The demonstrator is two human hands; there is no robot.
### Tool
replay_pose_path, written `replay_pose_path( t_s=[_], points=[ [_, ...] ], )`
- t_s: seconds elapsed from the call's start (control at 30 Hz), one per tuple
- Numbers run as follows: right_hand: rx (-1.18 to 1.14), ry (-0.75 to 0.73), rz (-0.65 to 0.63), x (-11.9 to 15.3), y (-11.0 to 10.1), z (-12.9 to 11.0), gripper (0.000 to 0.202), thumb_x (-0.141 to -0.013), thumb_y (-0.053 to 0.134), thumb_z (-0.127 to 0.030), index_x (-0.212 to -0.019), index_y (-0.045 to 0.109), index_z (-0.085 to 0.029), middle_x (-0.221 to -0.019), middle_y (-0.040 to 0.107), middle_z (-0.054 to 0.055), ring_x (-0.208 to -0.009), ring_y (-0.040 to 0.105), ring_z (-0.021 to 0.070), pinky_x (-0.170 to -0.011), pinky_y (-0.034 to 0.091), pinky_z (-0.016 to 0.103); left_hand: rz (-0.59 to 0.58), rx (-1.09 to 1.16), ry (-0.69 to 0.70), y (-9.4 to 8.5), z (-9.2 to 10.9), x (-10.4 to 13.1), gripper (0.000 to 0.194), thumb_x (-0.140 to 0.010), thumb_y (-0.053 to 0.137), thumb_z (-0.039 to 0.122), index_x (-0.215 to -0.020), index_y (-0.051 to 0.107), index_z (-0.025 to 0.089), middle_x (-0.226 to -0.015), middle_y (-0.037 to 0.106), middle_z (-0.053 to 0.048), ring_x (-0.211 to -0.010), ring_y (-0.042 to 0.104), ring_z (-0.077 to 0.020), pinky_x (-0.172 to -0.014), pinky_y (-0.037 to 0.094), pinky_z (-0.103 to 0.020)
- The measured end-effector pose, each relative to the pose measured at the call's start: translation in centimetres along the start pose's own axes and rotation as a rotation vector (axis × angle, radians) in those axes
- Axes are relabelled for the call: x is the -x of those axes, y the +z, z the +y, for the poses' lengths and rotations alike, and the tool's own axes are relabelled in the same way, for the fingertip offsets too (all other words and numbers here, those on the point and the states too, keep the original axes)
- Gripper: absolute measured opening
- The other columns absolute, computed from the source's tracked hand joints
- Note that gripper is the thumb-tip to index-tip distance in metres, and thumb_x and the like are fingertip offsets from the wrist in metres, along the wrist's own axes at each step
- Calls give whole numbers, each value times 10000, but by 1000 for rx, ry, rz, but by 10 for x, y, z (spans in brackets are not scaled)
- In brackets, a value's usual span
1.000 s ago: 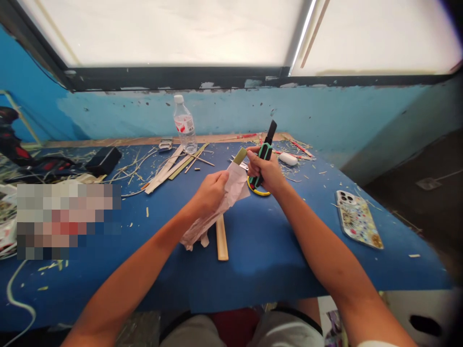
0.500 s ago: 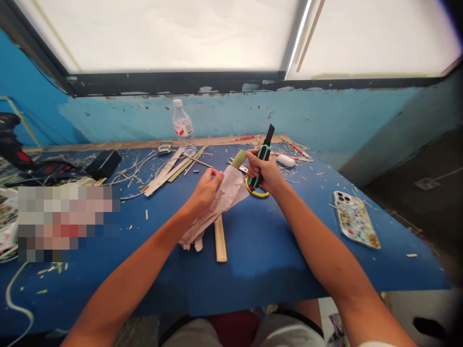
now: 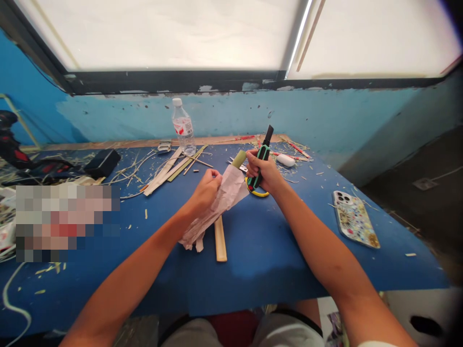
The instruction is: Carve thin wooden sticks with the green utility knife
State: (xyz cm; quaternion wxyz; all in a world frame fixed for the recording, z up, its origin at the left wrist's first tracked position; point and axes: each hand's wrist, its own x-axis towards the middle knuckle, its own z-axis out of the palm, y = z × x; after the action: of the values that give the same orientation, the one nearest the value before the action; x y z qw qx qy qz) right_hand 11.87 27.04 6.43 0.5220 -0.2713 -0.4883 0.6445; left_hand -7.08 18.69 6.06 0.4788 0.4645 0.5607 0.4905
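Left hand (image 3: 209, 187) pinches crumpled paper (image 3: 228, 192) round a green strip (image 3: 238, 159), right hand (image 3: 265, 171) clenches a cutter (image 3: 265, 148) — scissors (image 3: 261, 194) beneath, clear bottle (image 3: 185, 130) beyond.

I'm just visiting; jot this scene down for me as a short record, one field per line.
Left hand: left hand at the edge of crumpled paper; exact grip unclear
Right hand: right hand holds a black-and-green cutter, fingertips at or near the green strip
Green strip: tip sticks out of the paper
Surface: blue table
Below the paper: pale strip, partly hidden
Nearby: upright bottle, phone
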Motion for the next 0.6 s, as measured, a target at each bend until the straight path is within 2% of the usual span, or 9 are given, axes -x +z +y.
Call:
replay_pose_path(
  t_s=[0.17,0.3,0.4,0.6],
  points=[
    [-20,-10,-11,-1,-1,2,408,-716,905,-426,-932,618,-233,-488,373,-129,-425,294,68,-446,304,237,20,-17,16,1,1,1,270,-960,609,425,-855,511,197,-687,465,47,-604,372,-101,-553,302,-212],
    [-25,-8,-4,-2,-1,2,419,-703,916,-424,-926,618,-230,-481,373,-128,-418,297,67,-443,303,238,-56,-40,114,2,-2,0,328,-1000,536,497,-863,500,201,-708,463,44,-613,374,-98,-558,304,-218],
    [-33,-1,2,-2,-1,2,421,-700,918,-426,-914,612,-232,-480,377,-124,-421,307,70,-445,308,239,-84,-4,118,3,-4,-1,266,-989,551,450,-885,477,216,-677,447,57,-569,360,-94,-535,272,-223],
    [-39,-12,12,-3,-4,3,393,-728,901,-414,-927,614,-234,-484,387,-119,-429,314,74,-447,317,237,-30,-37,3,2,-3,-1,156,-961,567,315,-880,480,213,-633,413,66,-538,325,-95,-526,249,-231]
  ],
)
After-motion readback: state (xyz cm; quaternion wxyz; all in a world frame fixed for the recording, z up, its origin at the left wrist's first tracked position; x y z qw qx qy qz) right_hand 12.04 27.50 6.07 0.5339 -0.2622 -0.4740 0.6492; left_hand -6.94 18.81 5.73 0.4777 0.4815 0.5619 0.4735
